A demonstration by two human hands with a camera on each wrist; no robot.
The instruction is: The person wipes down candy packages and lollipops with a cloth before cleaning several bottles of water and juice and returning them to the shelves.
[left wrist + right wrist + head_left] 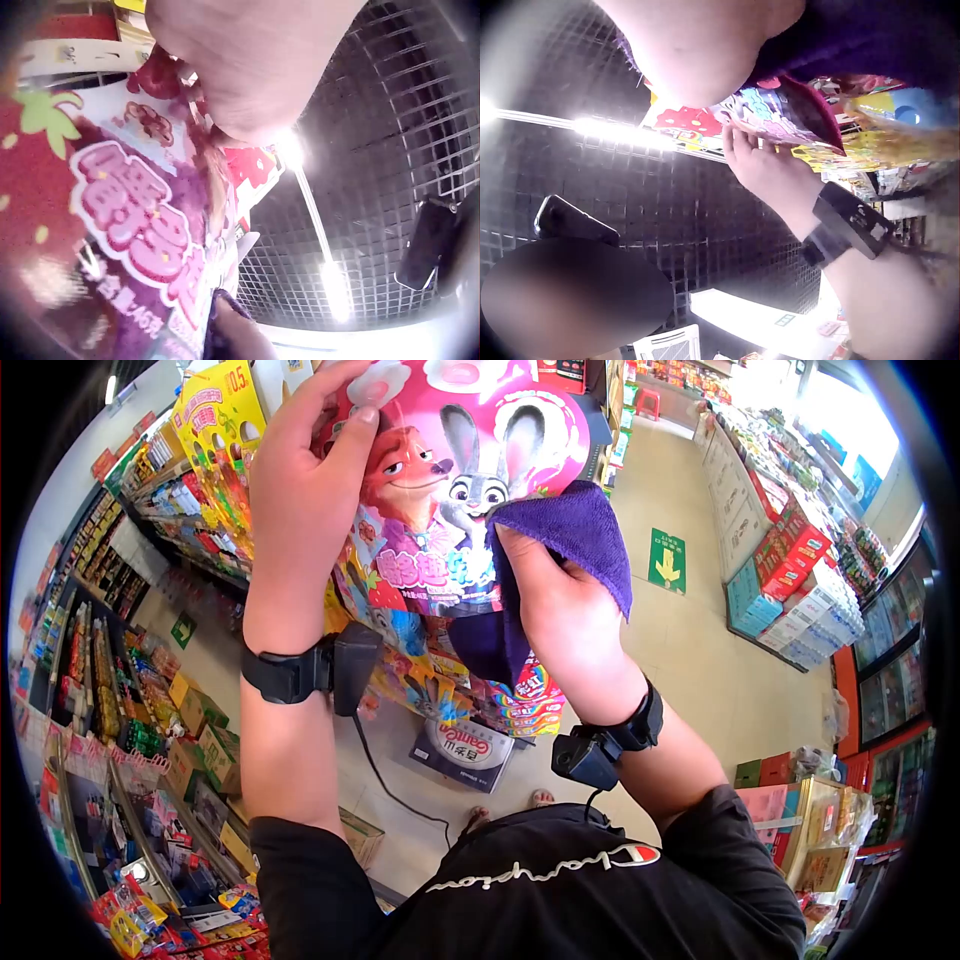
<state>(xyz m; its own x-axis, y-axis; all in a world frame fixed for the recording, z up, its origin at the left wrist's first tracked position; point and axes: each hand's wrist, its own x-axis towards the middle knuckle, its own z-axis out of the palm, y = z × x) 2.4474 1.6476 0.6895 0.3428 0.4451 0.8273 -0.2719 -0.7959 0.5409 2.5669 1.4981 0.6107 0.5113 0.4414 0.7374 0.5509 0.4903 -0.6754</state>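
Observation:
A pink candy bag (410, 490) printed with a cartoon fox and rabbit is held up in front of the chest. My left hand (300, 490) grips it by the upper left edge, thumb lying over the printed front. In my right hand (570, 620) is a purple cloth (590, 530), pinched under the thumb at the bag's lower right side. Part of the cloth hangs below the bag, and the right fingers are hidden behind it. The left wrist view shows the bag's lettering (142, 217) close up, with the right thumb at its lower edge.
More colourful candy bags (430, 690) hang just below and behind the held one. A dark carton (460, 750) stands on the floor near the feet. Packed shelves (90, 670) line the left, stacked drink boxes (800, 590) the right, with an aisle (690, 650) between.

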